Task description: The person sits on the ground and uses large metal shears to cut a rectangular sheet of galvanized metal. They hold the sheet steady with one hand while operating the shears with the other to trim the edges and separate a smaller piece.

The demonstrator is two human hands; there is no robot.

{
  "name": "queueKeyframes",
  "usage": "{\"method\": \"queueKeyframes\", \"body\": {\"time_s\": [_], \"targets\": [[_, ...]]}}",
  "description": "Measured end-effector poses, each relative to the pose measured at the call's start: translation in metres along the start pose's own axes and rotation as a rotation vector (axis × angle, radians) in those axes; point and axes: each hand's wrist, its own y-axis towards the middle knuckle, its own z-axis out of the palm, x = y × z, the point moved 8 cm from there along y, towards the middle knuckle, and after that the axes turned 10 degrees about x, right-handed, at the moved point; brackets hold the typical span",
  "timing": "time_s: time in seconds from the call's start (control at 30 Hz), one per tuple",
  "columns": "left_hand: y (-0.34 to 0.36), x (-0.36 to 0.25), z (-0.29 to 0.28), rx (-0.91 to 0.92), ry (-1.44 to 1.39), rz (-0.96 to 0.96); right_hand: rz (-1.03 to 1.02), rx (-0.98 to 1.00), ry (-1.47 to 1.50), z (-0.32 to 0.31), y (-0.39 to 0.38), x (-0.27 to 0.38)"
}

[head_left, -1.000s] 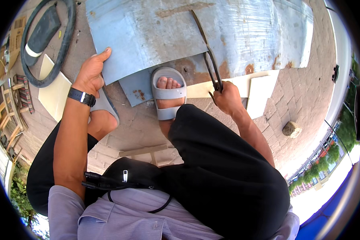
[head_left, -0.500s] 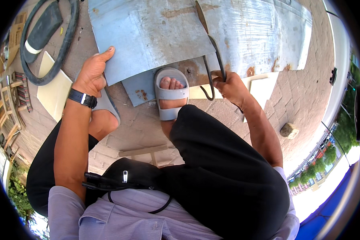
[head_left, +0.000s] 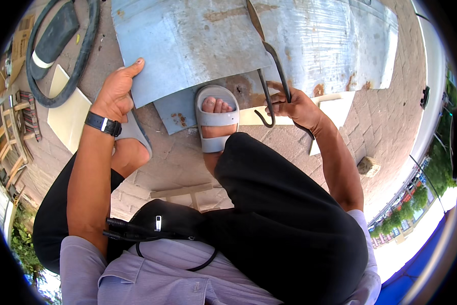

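With its thumb on top, my left hand (head_left: 117,90) grips the lower left corner of a grey-blue metal sheet (head_left: 172,46). My right hand (head_left: 295,108) holds long-handled tin snips (head_left: 276,57) at the handles, fingers reaching around the near handle and toward the hooked one. The snips' blades lie along the sheet, pointing away from me; whether they bite into the metal I cannot tell. A rust-stained lower layer of sheet (head_left: 175,116) shows beneath the front edge. My sandalled right foot (head_left: 217,118) rests at that edge, partly over the lower layer.
Cream boards (head_left: 66,114) lie on the paving (head_left: 172,157) by my left foot, and another cream board (head_left: 335,109) is under the sheet at right. A black rubber ring (head_left: 92,46) is at upper left. A small block (head_left: 368,166) sits at right, wooden frames (head_left: 7,137) far left.
My right hand has shifted slightly right and loosened its fingers around the snips' handles. The handles have moved a little right and down. My left hand stays on the sheet's corner.
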Motion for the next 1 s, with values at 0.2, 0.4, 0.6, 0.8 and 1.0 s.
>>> {"method": "queueKeyframes", "body": {"time_s": [0.2, 0.4, 0.6, 0.8, 1.0], "targets": [[-0.006, -0.003, 0.003, -0.052, 0.027, -0.016, 0.015, 0.019, -0.057, -0.004, -0.002, -0.001], [-0.001, 0.0, 0.001, -0.011, -0.011, -0.022, 0.082, -0.049, -0.003, -0.008, 0.009, -0.021], [-0.001, 0.0, 0.0, -0.024, -0.006, -0.013, 0.131, -0.01, 0.12, -0.004, 0.012, -0.027], [0.0, 0.001, -0.002, -0.038, -0.013, -0.019, 0.112, -0.055, 0.166, 0.002, 0.013, -0.028], [0.0, -0.001, 0.001, -0.046, -0.016, -0.004, 0.153, -0.108, 0.162, 0.0, 0.012, -0.026]]}}
